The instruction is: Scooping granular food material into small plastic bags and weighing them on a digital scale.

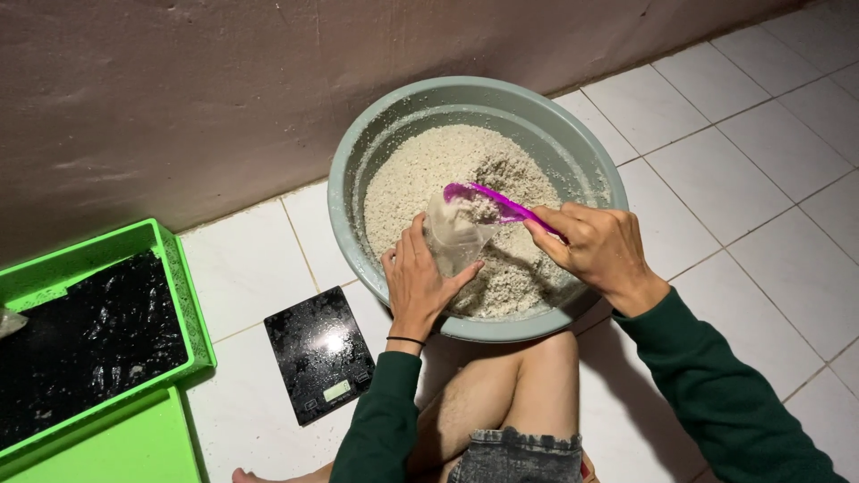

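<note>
A large grey-green basin (358,156) on the tiled floor holds a pale grainy mix (429,170). My left hand (419,277) grips a small clear plastic bag (452,234) upright inside the basin. My right hand (598,246) holds a purple spoon (501,204) by its handle, its bowl tipped over the bag's mouth with some of the mix on it. Both arms wear dark green sleeves.
A black flat kitchen scale (318,351) lies on the floor left of my knee. At the far left, a green crate (183,277) lined with black plastic sits on a green lid. A brownish wall runs behind the basin. White tiles extend to the right.
</note>
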